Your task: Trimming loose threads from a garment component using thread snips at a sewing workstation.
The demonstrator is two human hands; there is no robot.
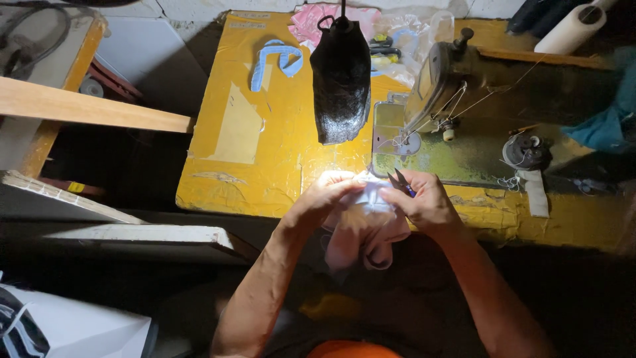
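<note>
At the near edge of the yellow desk (265, 179), both hands hold a pale pink cloth (364, 229) under a bright light. Left hand (324, 199) pinches the cloth's top edge with curled fingers. Right hand (427, 202) grips the same cloth and also holds small thread snips (399, 181), blades pointing up. Just beyond stands a sewing machine (440, 83). A black lamp shade (341, 79) hangs over the desk, with blue fabric strips (275, 59) farther back.

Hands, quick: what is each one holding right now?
Left hand: closed on the pink cloth.
Right hand: closed on small scissors, touching the cloth.
</note>
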